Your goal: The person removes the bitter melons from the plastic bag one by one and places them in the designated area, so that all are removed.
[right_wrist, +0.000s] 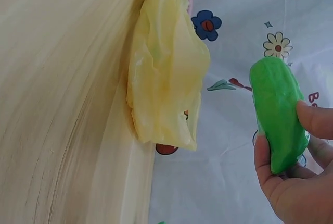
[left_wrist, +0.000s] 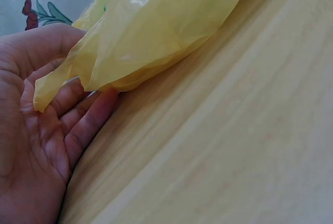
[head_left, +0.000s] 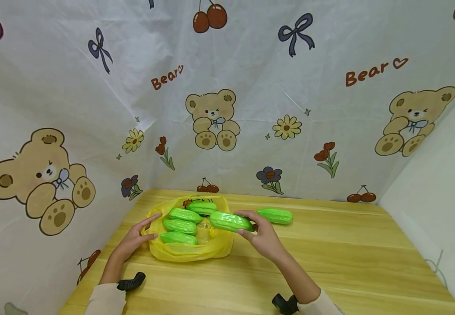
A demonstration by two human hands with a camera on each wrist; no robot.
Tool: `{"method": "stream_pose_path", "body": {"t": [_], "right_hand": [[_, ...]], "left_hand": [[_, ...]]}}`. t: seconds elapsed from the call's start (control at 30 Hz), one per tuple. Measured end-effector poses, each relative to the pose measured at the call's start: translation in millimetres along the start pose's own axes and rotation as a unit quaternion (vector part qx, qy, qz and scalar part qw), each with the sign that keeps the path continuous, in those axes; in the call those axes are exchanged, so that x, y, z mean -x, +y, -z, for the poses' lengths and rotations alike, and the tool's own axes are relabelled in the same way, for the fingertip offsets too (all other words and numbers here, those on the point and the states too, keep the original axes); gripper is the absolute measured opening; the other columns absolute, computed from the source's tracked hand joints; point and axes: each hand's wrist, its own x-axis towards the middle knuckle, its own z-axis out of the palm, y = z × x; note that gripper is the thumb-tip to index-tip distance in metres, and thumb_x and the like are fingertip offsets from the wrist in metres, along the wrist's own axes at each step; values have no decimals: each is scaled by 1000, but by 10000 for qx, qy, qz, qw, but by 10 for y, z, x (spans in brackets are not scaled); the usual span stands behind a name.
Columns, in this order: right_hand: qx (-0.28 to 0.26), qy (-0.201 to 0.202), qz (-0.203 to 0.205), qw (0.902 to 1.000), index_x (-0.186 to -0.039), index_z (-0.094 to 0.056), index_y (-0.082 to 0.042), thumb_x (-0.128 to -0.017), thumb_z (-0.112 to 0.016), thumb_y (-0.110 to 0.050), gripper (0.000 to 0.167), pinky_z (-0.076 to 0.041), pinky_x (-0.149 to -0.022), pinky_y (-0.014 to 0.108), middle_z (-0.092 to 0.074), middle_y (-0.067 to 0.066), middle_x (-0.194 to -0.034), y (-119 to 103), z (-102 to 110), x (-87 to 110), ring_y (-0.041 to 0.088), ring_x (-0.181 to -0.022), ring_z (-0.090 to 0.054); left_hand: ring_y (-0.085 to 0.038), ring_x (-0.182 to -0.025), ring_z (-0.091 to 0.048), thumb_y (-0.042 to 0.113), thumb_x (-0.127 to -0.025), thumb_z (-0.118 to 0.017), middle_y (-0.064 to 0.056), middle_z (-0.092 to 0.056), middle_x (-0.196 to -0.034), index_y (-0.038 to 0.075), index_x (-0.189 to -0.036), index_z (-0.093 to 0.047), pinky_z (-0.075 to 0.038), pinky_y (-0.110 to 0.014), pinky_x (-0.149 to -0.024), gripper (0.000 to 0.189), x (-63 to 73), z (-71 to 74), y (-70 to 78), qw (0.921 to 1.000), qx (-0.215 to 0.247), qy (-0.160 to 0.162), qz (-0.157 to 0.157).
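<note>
My right hand (head_left: 264, 236) grips a glossy bright-green toy bitter melon (head_left: 231, 222) by one end, thumb on one side and fingers on the other. The melon is held over the right rim of a yellow plastic bag (head_left: 190, 253); in the right wrist view the held bitter melon (right_wrist: 278, 112) is apart from the bag. Inside the open bag lie several similar bitter melons (head_left: 179, 226). At the bag's left rim, my left hand (head_left: 132, 240) holds the edge between thumb and fingers. The left wrist view shows thin plastic (left_wrist: 156, 36) hanging over that palm, hiding some fingertips.
Another green bitter melon (head_left: 275, 215) lies on the wooden table (head_left: 349, 258), right of the bag. A pale cloth (head_left: 259, 87) printed with bears hangs behind and to the left. A white surface (head_left: 448, 175) borders the right, with a thin cable (head_left: 440, 267).
</note>
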Motion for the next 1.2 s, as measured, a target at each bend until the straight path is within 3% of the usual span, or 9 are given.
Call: {"method": "stream_pose_path", "body": {"t": [0.27, 0.53, 0.87, 1.0, 1.2], "right_hand": [[96, 149, 118, 9998, -131, -67, -22, -89, -74, 3, 49, -53, -87, 31, -64, 1, -131, 70, 167, 94, 22, -109, -59], [15, -30, 220, 9998, -134, -65, -15, -91, -72, 2, 47, -53, -88, 31, -62, 7, -134, 80, 201, 119, 26, -111, -58], [103, -11, -23, 9999, -136, -62, -2, -92, -69, 6, 45, -53, -85, 31, -61, 19, -133, 49, 233, 101, 31, -108, -58], [80, 121, -184, 9997, -136, -63, -6, -92, -70, 2, 45, -53, -86, 29, -61, 15, -134, 98, 319, 121, 27, -108, -59], [-84, 181, -117, 9997, -134, -65, -11, -92, -73, -3, 43, -53, -89, 30, -62, 11, -134, 168, 421, 88, 27, -111, -60]], "left_hand": [[-15, -150, -22, 9, -97, -67, -18, -34, -161, 5, -155, -41, -25, -10, -103, 63, -54, -32, -14, 10000, -60, 0, -38], [7, -137, -30, 10, -97, -67, -17, -36, -161, 10, -155, -44, -27, -12, -99, 62, 53, 37, -74, 9995, -313, 99, 43], [4, -139, -30, 11, -97, -67, -15, -36, -161, 10, -155, -43, -28, -19, -100, 62, 78, 50, -6, 9991, -377, 98, 143], [4, -139, -30, 11, -97, -67, -14, -36, -162, 11, -155, -43, -27, -17, -101, 63, 3, 19, -14, 9996, -274, 22, 99], [5, -138, -30, 11, -97, -68, -16, -36, -161, 10, -155, -44, -26, -12, -99, 63, -14, 38, -53, 9998, -188, 24, 16]]}}
